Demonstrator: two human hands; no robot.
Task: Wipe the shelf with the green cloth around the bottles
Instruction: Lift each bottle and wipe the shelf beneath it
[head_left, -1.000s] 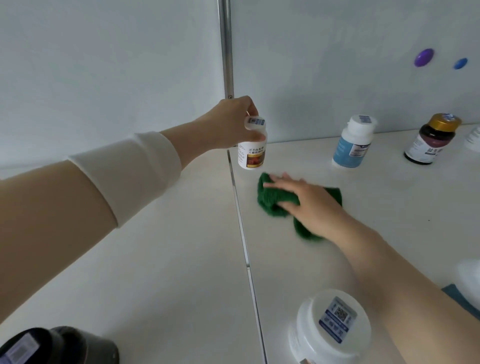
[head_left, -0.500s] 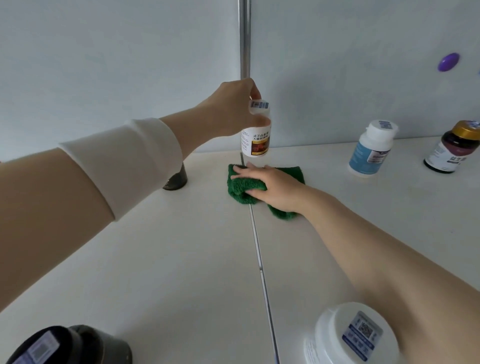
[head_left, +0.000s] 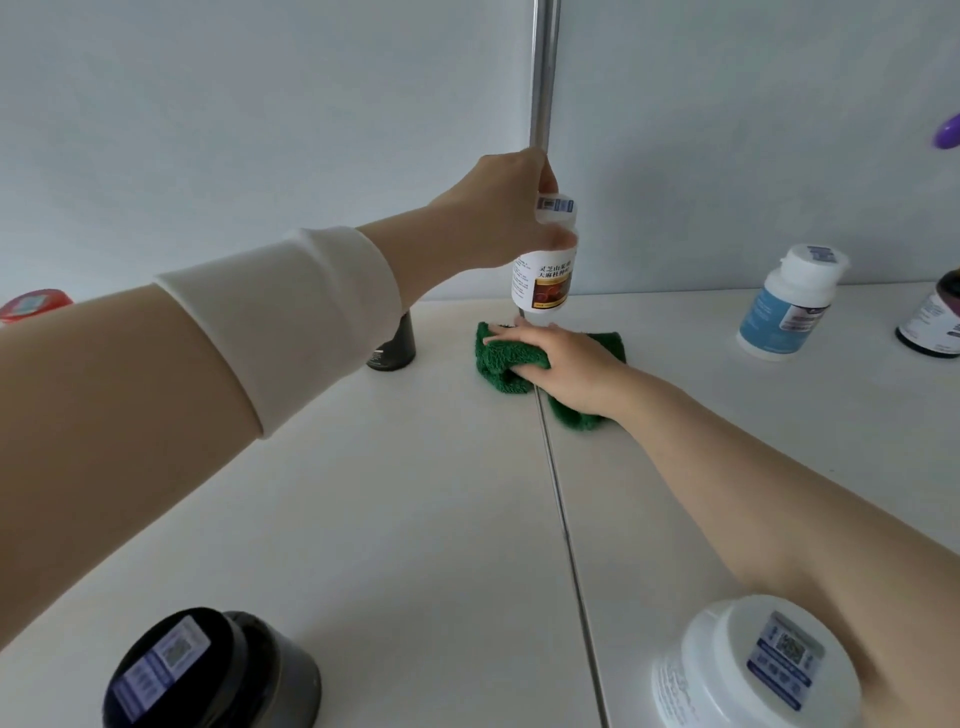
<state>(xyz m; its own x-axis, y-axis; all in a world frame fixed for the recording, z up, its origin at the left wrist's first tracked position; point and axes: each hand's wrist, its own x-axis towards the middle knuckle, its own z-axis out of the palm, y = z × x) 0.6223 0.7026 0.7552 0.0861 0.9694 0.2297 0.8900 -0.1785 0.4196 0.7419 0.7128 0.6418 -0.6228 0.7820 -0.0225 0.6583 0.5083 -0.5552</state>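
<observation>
Both busy: left grip (head_left: 498, 208) grasps white bottle (head_left: 545, 280) aloft, so right grip (head_left: 571, 369), pressing open-palmed on green cloth (head_left: 501, 364), should sweep shelf (head_left: 415, 493) beneath.

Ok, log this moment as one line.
left hand: holds white bottle off shelf | right hand: presses green cloth under bottle | step: wiping

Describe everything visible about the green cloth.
The green cloth is a dark green, fluffy terry rag, crumpled into folds. It lies on the white shelf near the back wall, straddling the seam between two panels. The right hand presses down on its middle, hiding part of it; edges stick out on both sides.
</observation>
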